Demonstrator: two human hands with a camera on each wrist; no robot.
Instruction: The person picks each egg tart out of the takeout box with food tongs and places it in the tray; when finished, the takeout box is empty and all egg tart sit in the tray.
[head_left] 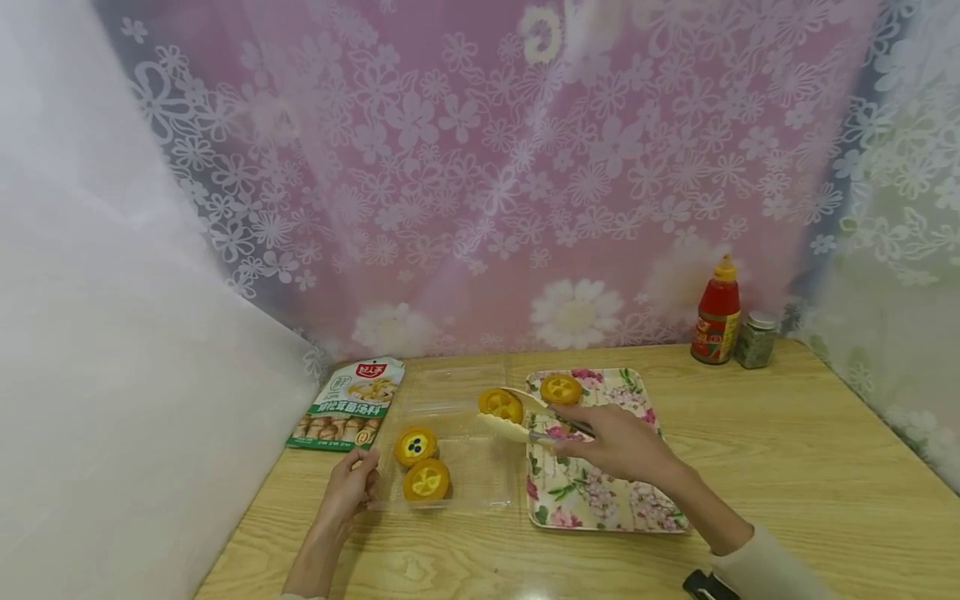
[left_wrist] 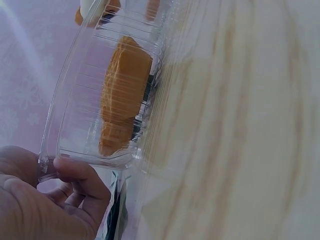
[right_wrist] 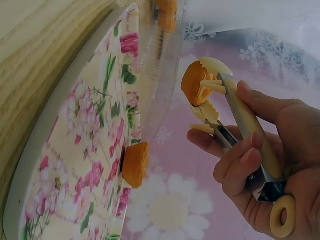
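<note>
My right hand (head_left: 618, 442) holds a pair of tongs (right_wrist: 245, 125) with cream scalloped tips. Between the tips an egg tart (head_left: 501, 406) is lifted, over the right side of a clear plastic container (head_left: 480, 475). The thumb and fingers of my left hand (head_left: 348, 487) pinch the container's near left rim, seen close in the left wrist view. Two tarts sit in its left part: one with dark dots (head_left: 416, 447), and a tart with a yellow cross pattern (head_left: 427, 481) in front. Another tart (head_left: 561, 389) lies on the far end of a floral tray (head_left: 592, 500).
A green and white food packet (head_left: 348, 404) lies left of the container, whose open lid (head_left: 453, 383) extends behind. At the back right stand a red sauce bottle (head_left: 717, 317) and a small spice jar (head_left: 757, 342). A flowered curtain (head_left: 480, 208) hangs behind the table.
</note>
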